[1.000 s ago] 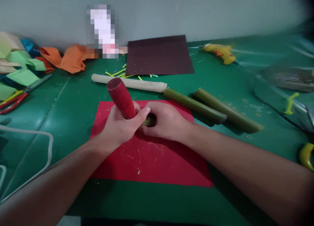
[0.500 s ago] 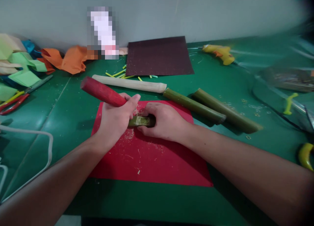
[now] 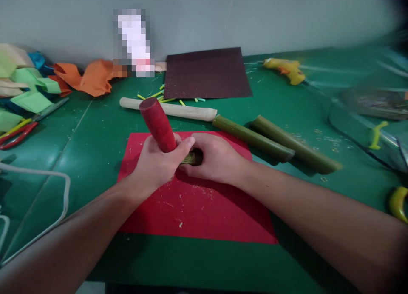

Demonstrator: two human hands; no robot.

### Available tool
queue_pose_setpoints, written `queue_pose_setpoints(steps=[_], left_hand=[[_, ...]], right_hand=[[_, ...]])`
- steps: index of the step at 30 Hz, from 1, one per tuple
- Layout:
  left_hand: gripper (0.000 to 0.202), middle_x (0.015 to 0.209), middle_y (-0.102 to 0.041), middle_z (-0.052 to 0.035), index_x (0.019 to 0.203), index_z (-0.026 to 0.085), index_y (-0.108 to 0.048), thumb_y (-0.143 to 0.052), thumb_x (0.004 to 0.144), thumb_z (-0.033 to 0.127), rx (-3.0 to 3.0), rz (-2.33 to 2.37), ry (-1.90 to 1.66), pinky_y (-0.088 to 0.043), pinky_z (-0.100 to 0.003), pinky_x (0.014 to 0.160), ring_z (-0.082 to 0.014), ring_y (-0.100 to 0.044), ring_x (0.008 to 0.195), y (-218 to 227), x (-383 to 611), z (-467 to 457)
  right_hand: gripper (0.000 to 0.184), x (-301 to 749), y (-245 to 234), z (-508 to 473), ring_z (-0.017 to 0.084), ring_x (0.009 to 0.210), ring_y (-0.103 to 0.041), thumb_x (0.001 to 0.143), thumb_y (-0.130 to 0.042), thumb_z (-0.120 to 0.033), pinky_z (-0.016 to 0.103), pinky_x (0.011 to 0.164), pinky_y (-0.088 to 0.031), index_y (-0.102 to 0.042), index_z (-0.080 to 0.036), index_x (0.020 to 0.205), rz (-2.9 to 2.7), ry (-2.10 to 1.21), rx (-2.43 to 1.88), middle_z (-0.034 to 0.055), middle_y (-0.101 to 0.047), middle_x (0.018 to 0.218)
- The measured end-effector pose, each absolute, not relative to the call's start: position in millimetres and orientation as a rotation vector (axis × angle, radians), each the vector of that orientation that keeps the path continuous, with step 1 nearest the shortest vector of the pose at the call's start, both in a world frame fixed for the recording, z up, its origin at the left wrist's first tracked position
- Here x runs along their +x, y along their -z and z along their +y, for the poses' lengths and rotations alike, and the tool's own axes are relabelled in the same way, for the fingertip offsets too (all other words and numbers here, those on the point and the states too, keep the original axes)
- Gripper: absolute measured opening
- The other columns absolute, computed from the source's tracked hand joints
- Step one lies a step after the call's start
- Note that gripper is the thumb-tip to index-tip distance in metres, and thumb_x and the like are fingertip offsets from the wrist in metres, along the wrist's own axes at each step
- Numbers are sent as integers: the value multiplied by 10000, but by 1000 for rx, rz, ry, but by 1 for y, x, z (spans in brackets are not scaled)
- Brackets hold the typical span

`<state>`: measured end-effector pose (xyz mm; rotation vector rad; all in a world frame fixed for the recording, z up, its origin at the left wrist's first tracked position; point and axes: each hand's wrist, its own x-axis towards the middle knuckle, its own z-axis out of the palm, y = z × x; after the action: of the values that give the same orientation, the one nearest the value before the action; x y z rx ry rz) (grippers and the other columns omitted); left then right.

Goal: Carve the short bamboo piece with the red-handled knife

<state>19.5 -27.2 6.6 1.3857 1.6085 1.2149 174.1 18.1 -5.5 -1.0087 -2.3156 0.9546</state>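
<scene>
My left hand (image 3: 161, 160) is closed around the thick red handle (image 3: 158, 124) of a tool, which tilts up and to the left. The tool's working end is hidden behind my fingers. My right hand (image 3: 216, 155) grips a short piece of green bamboo (image 3: 190, 158), with light carved lines on its surface. Most of the bamboo is covered by both hands, which meet over it. Beneath them lies a red sheet (image 3: 204, 219) sprinkled with pale shavings.
Beyond the sheet lie a pale stick (image 3: 181, 111) and two green bamboo lengths (image 3: 255, 136). A dark brown sheet (image 3: 207, 72) and a yellow glue gun (image 3: 285, 69) are at the back. Red-handled scissors (image 3: 19, 134) and folded papers (image 3: 35, 83) are on the left.
My left hand has moved right, closer to my right hand, and the red handle has swung more upright. It now covers more of the bamboo. My right hand has stayed put.
</scene>
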Motion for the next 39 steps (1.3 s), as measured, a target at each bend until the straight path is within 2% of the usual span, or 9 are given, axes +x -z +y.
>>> queue_pose_setpoints(steps=[8,14,19,22,28,31,35,39], left_hand=[[375,552,-524,33,566,180,-529,-733,771,419,1344,1579,-1176,-475,-194,507,-92,-524,541,-8,18,-26],[404,515,-455,44,526,182,-475,-719,780,382,1406,1540,-1113,-425,-194,474,-79,-457,507,-11,17,-26],[297,565,-579,31,596,188,-575,-759,741,370,1345,1670,-1212,-492,-203,529,-111,-575,562,-8,18,-25],[243,583,-608,32,611,194,-601,-762,735,326,1318,1703,-1265,-502,-192,545,-109,-592,582,-10,20,-26],[364,454,-430,59,525,201,-494,-699,799,324,1247,1679,-1355,-406,-189,437,-71,-415,443,-16,21,-23],[337,511,-485,48,530,195,-504,-706,777,301,1256,1644,-1321,-438,-186,475,-73,-462,486,-14,22,-24],[253,563,-537,42,591,190,-565,-750,718,308,1259,1647,-1277,-463,-191,497,-88,-510,532,-11,20,-27],[342,555,-499,41,553,185,-514,-724,772,343,1405,1528,-1142,-468,-191,512,-84,-491,539,-11,17,-29]], right_hand=[[178,174,6,18,138,708,-567,682,-679,-261,261,634,-380,-636,-175,833,-2314,-921,-987,13,-670,806],[173,174,7,17,124,677,-534,673,-693,-254,257,636,-377,-599,-177,795,-2313,-880,-997,4,-640,776],[159,173,7,18,128,696,-543,690,-684,-266,260,631,-371,-604,-176,794,-2307,-920,-1000,9,-642,803],[162,172,6,19,131,700,-533,687,-680,-271,264,626,-365,-603,-176,793,-2316,-924,-1007,10,-632,800],[196,173,4,18,129,669,-493,663,-713,-290,272,618,-346,-588,-179,766,-2363,-876,-1056,4,-603,753],[167,174,3,18,136,708,-529,674,-687,-252,269,642,-366,-610,-173,799,-2330,-945,-1015,17,-639,804],[164,174,3,17,134,705,-529,692,-689,-277,267,635,-357,-611,-177,797,-2327,-957,-1013,13,-639,802],[178,174,3,17,114,654,-481,681,-691,-266,266,623,-331,-540,-190,738,-2329,-893,-1015,-13,-579,720]])
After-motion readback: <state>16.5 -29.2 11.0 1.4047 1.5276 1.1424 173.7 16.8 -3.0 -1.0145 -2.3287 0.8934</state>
